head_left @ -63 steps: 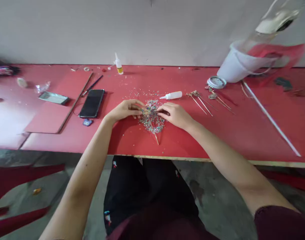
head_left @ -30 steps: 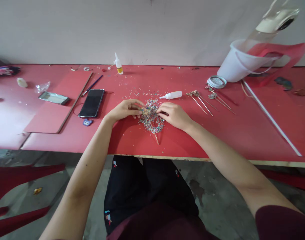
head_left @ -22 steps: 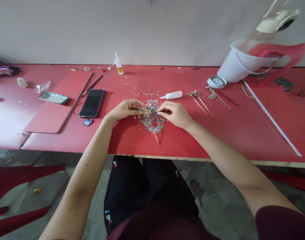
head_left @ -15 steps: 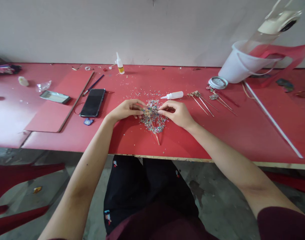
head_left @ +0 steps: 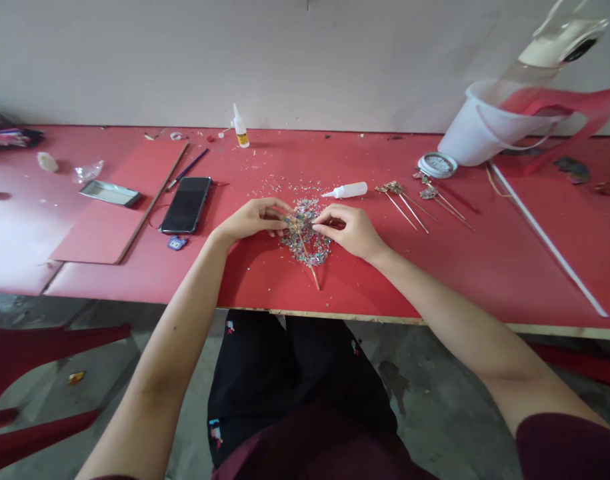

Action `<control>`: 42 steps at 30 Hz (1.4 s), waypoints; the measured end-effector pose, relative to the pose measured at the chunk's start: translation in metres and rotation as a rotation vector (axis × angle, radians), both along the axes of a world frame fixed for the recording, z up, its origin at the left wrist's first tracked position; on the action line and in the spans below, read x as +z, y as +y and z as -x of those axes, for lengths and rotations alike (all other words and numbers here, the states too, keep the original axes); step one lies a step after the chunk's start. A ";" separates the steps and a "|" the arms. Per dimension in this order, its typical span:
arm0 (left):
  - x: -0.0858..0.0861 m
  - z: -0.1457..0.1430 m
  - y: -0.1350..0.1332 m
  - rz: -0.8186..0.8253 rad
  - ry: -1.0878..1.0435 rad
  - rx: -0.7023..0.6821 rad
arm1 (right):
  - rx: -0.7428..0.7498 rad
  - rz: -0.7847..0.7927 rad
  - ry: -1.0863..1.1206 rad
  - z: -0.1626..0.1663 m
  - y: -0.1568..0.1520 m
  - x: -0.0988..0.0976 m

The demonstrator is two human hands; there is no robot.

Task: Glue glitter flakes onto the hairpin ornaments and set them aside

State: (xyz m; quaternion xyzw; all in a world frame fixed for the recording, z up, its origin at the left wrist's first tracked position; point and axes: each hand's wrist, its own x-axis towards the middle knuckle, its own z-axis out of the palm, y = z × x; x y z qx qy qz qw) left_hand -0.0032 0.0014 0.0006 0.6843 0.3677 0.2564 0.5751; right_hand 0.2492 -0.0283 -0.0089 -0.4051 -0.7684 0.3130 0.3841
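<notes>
A pile of small glittery coloured bits (head_left: 305, 241) lies on the red table (head_left: 435, 267) in front of me. A thin golden stick (head_left: 311, 267) runs from the pile toward the table's front edge. My left hand (head_left: 252, 219) pinches the decorated top of the stick, fingers curled together. My right hand (head_left: 347, 230) is also pinched, its fingertips pressing on the same decorated top from the right side. What the right fingertips hold is too small to make out.
A small white squeeze bottle (head_left: 345, 191) lies just behind the pile. Several finished decorated sticks (head_left: 419, 203) lie to the right, near a round tin (head_left: 435, 164) and a white bucket (head_left: 477, 130). A black phone (head_left: 185, 204), a glue bottle (head_left: 240, 129) and a red board (head_left: 119, 200) sit at left.
The hands have stayed at the pile; the right hand's fingertips have shifted slightly over the stick's top. The view has drifted a little.
</notes>
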 end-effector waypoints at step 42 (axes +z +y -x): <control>0.000 0.001 0.000 -0.007 -0.003 -0.003 | 0.024 -0.066 -0.055 -0.003 0.000 0.000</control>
